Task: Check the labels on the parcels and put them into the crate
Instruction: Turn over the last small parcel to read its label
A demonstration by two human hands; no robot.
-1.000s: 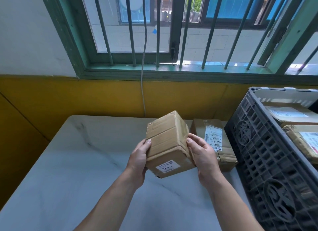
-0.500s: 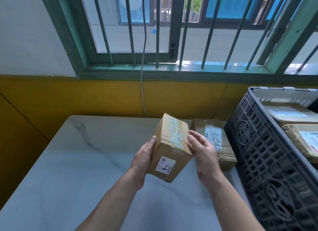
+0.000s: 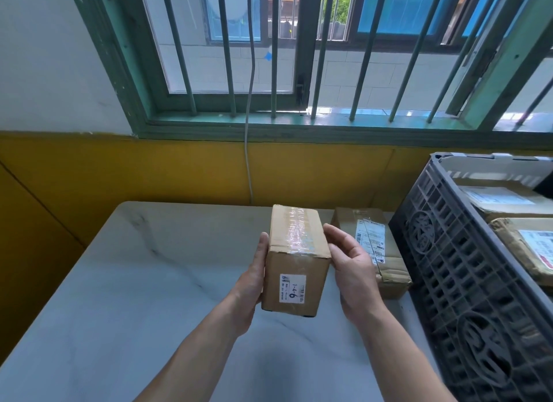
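The cardboard box (image 3: 296, 264) is finishing a turn in the hands. A second ago it was tipped over with its small white label (image 3: 292, 288) slanting away at the bottom, and half a second ago it was still rolling. Now it is sitting square, with the taped face up and the label facing the person, its bold "1-4-6" reading sideways (the finer print is too small to make out). The left hand (image 3: 254, 279) is gripping the box's left side, with the thumb lying along the near edge and the fingers hidden behind the cardboard. The right hand (image 3: 350, 270) is loosening: it is lying open with relaxed fingers, only the fingertips are touching the upper right edge, and the palm is standing clear. The box is hanging above the tabletop (image 3: 134, 282), right of the middle, and touching nothing but the hands. This probably means the label check is happening now, and the carry into the plastic crate (image 3: 449, 267) at the right edge is still to come. The crate is already holding two labelled parcels (image 3: 505, 204). A second parcel (image 3: 371, 252) is waiting on the tabletop near the far right corner, just beside the crate wall, with its shipping label facing up.
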